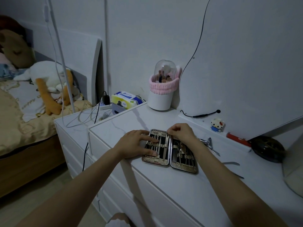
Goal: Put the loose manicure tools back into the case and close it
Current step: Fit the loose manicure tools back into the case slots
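The manicure case (183,168) lies open and flat on the white dresser top (180,190), both halves lined with metal tools under straps. My left hand (136,145) rests flat on the left half, fingers spread across the tools. My right hand (182,133) hovers over the case's far edge near the hinge, fingertips pinched on the top of a thin metal tool (166,145) standing in the left half. Loose tools lie right of the case: clippers and scissors (209,143), a flat file (231,163) and a thin dark pick (237,175).
A white brush holder with a pink band and clear dome (161,94) stands at the back. A mirror (246,63) leans on the wall, with a small block figure (217,122), a red lighter (237,139) and a dark round object (268,148). Tissue packs (124,99) and cables sit left.
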